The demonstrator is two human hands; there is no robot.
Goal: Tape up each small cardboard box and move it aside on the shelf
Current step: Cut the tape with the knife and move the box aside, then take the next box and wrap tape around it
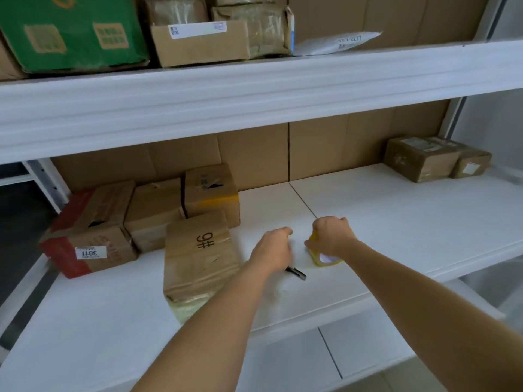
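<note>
A taped cardboard box marked "9#" point(199, 258) lies on the white shelf point(382, 222), just left of my hands. My right hand point(331, 236) grips a roll of clear yellowish tape point(325, 258) that rests on the shelf. My left hand point(273, 250) hovers beside it with fingers curled; whether it pinches a tape end is not clear. A small dark cutter point(295, 273) lies on the shelf just below my left hand. Three more cardboard boxes point(154, 210) crowd together behind and left of the "9#" box.
Two small taped boxes point(424, 159) stand at the far right back of the shelf. The shelf above point(254, 100) overhangs close, loaded with a green carton point(70, 32), brown boxes and a white mailer. Cardboard sheets line the back wall.
</note>
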